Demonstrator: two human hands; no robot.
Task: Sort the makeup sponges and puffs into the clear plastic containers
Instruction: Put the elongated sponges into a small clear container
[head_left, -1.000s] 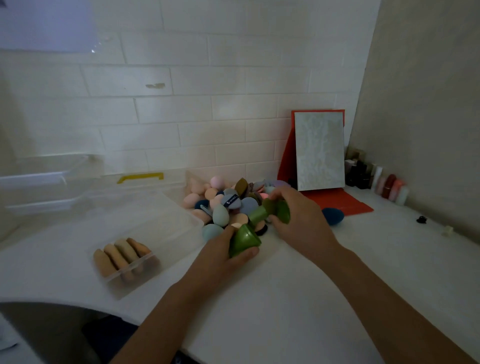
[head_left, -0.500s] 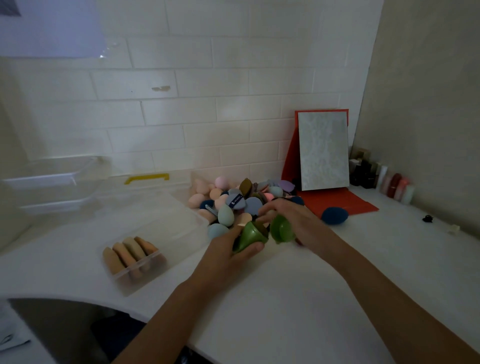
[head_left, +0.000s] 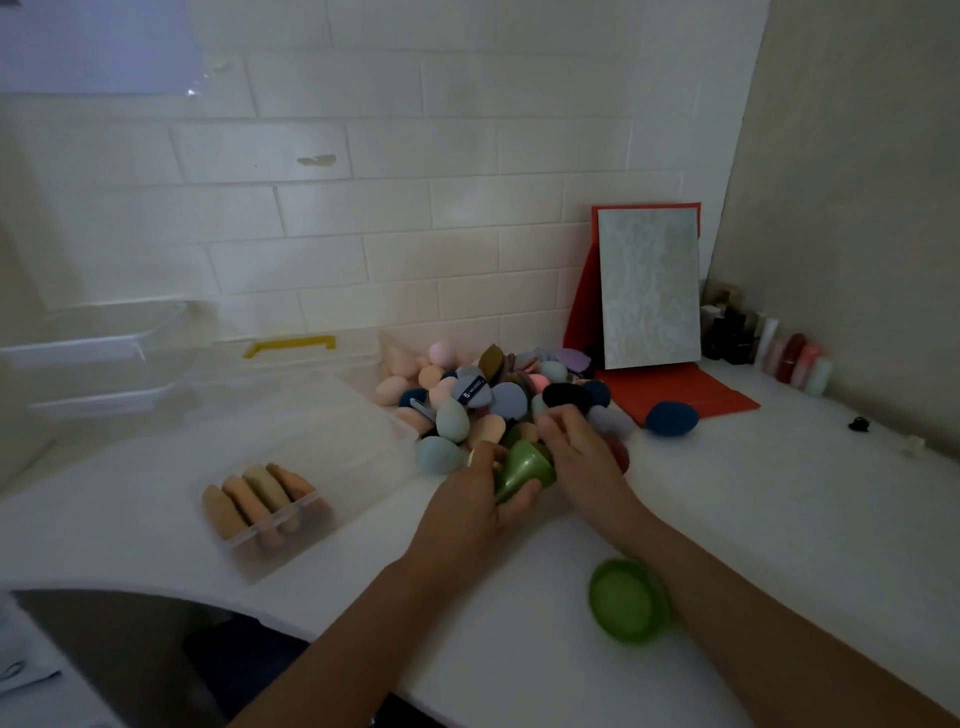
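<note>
Green and smooth-looking, the cone (head_left: 522, 467) is clasped in the left hand (head_left: 467, 512), thumb and fingers curled round it. Just beyond those fingers lies the pile of sponges and puffs (head_left: 467, 410). The right hand (head_left: 582, 452) bends into it, but whether it grasps anything I cannot tell. Well left of the fingers stands a clear container (head_left: 280, 545). The sponges are probably light and squashy, so pinch each gently round its fat middle.

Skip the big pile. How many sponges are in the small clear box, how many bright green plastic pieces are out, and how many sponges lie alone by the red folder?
Sponges in the small clear box: 4
Bright green plastic pieces: 2, a cone in the left hand and a cup on the counter
Blue sponge alone by the red folder: 1
Total: 7
</note>
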